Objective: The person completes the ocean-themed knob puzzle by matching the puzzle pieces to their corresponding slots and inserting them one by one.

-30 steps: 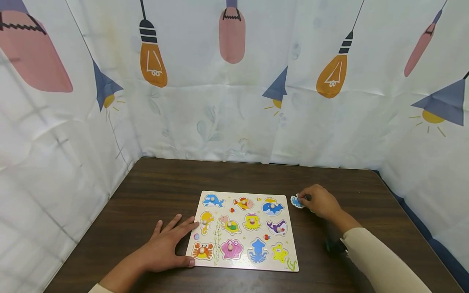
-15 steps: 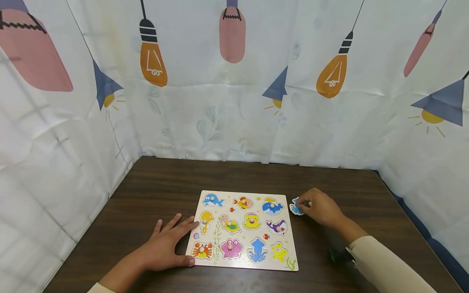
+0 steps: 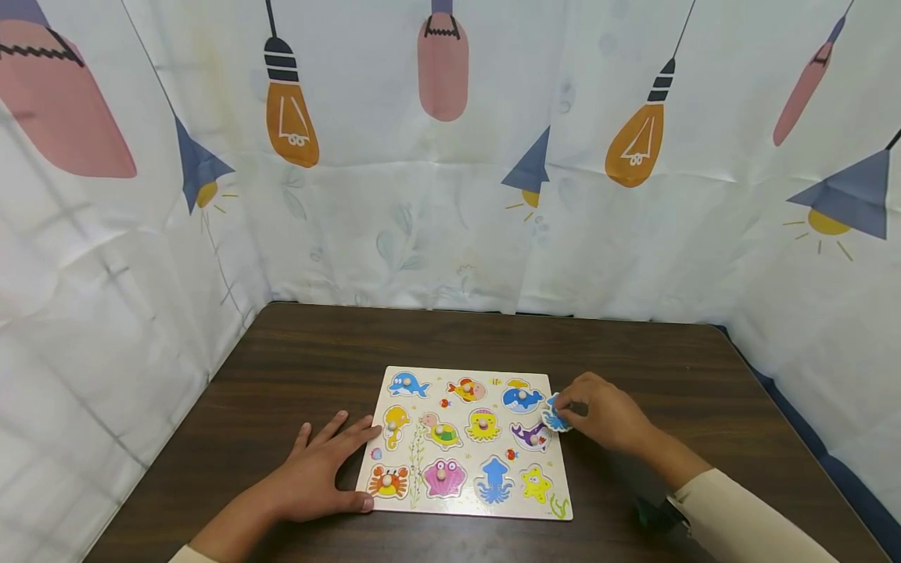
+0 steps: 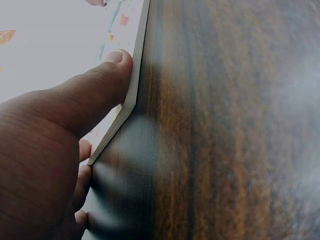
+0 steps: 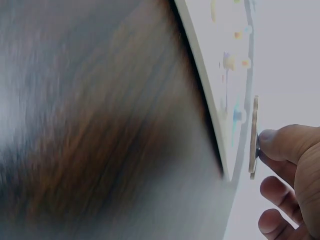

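Note:
A wooden peg puzzle board (image 3: 468, 516) with sea-animal shapes lies flat on the table. My left hand (image 3: 320, 473) rests at its left edge, fingers spread and straight; in the left wrist view the thumb (image 4: 107, 75) lies along the board's edge. My right hand (image 3: 608, 414) pinches a blue puzzle piece (image 3: 552, 421) with a white border between thumb and index finger. In the head view the piece overlaps the board's right edge, beside the purple whale (image 3: 529, 435). From the right wrist the piece (image 5: 254, 137) appears edge-on above the board, its other fingers loosely curled.
Several pieces with round knobs sit in the board, such as the crab (image 3: 389, 482) and the pink shell (image 3: 445, 478). The blue squid (image 3: 495, 483) and yellow star (image 3: 536, 485) shapes show no knob. A patterned curtain (image 3: 394, 234) hangs behind the dark wooden table (image 3: 338, 336).
My right hand has moved left and nearer with the blue puzzle piece, from the table beside the board to over its right edge. The left hand has stayed in place.

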`<state>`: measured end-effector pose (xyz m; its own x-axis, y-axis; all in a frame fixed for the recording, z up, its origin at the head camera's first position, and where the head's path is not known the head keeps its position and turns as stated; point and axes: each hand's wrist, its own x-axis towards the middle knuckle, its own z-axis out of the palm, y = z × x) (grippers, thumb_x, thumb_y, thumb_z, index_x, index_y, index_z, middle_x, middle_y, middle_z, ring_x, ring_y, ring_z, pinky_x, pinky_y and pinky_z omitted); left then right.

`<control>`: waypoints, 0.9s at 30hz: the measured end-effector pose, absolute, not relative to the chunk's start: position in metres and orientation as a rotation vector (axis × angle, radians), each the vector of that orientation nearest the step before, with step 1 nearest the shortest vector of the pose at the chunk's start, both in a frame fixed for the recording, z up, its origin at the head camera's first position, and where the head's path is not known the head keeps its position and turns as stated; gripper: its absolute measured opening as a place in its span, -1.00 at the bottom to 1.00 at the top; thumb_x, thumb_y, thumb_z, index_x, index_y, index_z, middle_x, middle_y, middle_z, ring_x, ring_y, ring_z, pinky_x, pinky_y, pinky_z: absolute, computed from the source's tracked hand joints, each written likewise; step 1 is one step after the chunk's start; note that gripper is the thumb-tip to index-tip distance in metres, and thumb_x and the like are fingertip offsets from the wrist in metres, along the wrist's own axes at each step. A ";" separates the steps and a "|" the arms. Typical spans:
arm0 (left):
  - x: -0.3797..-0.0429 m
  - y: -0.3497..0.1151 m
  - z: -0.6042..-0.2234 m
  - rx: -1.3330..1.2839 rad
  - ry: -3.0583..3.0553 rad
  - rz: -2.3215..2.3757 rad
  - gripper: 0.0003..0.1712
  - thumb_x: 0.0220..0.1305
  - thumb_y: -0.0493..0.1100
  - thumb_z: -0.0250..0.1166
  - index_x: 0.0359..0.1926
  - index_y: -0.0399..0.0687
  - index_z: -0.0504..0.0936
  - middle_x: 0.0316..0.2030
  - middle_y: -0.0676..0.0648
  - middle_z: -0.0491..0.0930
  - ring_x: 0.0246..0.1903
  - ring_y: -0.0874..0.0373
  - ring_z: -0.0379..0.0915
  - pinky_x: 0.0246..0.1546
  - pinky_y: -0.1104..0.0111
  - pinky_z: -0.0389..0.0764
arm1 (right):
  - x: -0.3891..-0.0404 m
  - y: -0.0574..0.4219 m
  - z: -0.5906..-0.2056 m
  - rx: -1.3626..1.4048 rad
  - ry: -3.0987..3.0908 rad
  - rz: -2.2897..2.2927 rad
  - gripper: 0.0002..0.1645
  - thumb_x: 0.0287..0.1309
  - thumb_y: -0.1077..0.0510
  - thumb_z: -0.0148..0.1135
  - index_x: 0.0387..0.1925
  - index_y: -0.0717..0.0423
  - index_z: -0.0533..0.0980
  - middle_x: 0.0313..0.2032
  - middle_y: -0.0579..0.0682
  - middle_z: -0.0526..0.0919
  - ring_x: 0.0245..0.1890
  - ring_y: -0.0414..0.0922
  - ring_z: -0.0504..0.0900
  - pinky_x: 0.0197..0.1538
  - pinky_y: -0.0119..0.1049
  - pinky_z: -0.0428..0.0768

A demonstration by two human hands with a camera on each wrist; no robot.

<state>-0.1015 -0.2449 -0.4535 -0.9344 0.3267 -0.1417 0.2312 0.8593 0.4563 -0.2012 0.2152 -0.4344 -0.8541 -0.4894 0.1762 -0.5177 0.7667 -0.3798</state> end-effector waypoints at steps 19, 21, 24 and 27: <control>-0.101 -0.244 -0.452 0.426 2.814 0.665 0.14 -0.07 0.51 0.46 0.52 0.30 0.33 0.54 0.06 0.19 0.56 -0.25 -0.19 0.31 -0.47 -0.38 | -0.182 0.185 -0.434 1.120 -2.800 0.664 -0.82 0.12 0.17 0.55 -0.24 -0.17 0.79 -0.24 -0.42 0.65 -0.10 -0.26 0.53 -0.16 -0.34 0.66; -0.101 -0.244 -0.452 0.426 2.814 0.669 0.14 -0.07 0.51 0.46 0.52 0.30 0.33 0.54 0.05 0.19 0.56 -0.26 -0.18 0.31 -0.47 -0.38 | -0.180 0.181 -0.434 1.132 -2.812 0.662 -0.83 0.12 0.16 0.55 -0.24 -0.18 0.79 -0.23 -0.42 0.64 -0.11 -0.28 0.52 -0.17 -0.35 0.65; -0.101 -0.244 -0.452 0.423 2.810 0.675 0.14 -0.07 0.51 0.47 0.52 0.29 0.33 0.54 0.05 0.19 0.56 -0.26 -0.18 0.31 -0.47 -0.39 | -0.176 0.175 -0.436 1.169 -2.811 0.670 -0.84 0.13 0.15 0.55 -0.26 -0.19 0.78 -0.25 -0.42 0.62 -0.15 -0.31 0.50 -0.20 -0.36 0.63; -0.101 -0.244 -0.452 0.420 2.809 0.671 0.15 -0.07 0.51 0.47 0.52 0.29 0.34 0.54 0.05 0.19 0.56 -0.26 -0.18 0.31 -0.47 -0.39 | -0.173 0.170 -0.438 1.212 -2.792 0.681 -0.87 0.14 0.14 0.54 -0.29 -0.19 0.77 -0.28 -0.43 0.61 -0.17 -0.32 0.49 -0.23 -0.39 0.61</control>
<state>-0.1011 -0.2441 -0.4519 -0.9342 0.3245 -0.1479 0.2227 0.8547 0.4690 -0.1729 0.1698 -0.4383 -0.6980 -0.6905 0.1898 -0.7004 0.6030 -0.3818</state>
